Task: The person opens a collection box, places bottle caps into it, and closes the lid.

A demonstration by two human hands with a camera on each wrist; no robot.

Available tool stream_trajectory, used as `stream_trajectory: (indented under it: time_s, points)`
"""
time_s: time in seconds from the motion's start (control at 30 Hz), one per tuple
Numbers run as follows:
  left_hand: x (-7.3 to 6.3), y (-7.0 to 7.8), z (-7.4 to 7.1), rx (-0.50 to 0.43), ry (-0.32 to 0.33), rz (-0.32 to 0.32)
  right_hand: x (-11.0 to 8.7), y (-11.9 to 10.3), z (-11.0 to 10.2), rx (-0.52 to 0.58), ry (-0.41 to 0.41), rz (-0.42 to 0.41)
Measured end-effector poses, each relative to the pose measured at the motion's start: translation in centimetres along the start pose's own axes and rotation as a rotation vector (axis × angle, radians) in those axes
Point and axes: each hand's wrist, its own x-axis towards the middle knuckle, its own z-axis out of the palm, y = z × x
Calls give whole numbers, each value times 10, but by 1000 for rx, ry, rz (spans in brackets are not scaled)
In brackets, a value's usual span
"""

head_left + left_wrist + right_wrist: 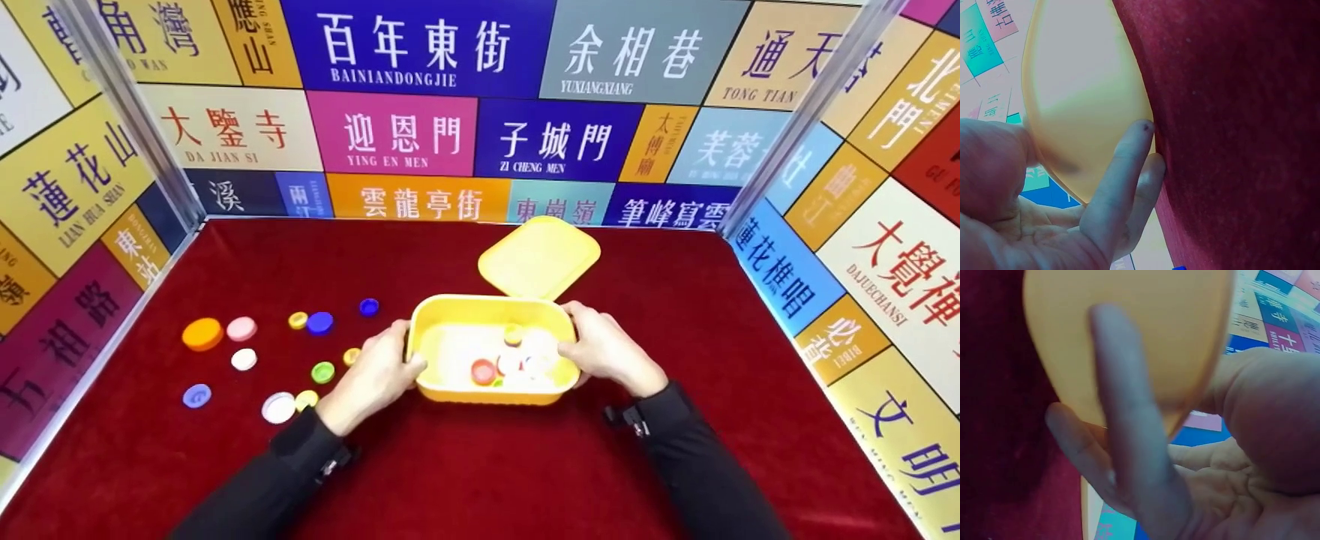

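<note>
A yellow rectangular plastic box (487,398) with an open top is held between two hands in the head view. My left hand (375,373) grips its left end, thumb over the rim. At the right end, my right hand (613,351) holds it the same way. Inside lie several bottle caps, among them a red cap (483,371) and a yellow cap (514,334); glare blurs the pale ones. Both wrist views show fingers spread along the outside of the box wall (1086,95), and the right wrist view is slightly blurred along the box (1185,326).
A yellow lid (540,256) lies behind the box on the red cloth (480,480). To the left are scattered several caps, including an orange cap (202,334), a blue cap (319,323), a green cap (322,372) and a white cap (278,407). Sign-covered panels stand around the table.
</note>
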Motion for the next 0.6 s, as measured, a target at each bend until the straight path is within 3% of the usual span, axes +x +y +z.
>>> stream_trajectory:
  time_s: [0.13, 0.3, 0.6]
  points:
    - [0, -1, 1, -7, 2, 6, -1, 1, 7, -56, 48, -27]
    - [0, 0, 0, 1, -2, 9, -2, -1, 15, -25, 107, -20]
    - [4, 1, -14, 58, 22, 60, 0, -4, 22, -50, 186, 48]
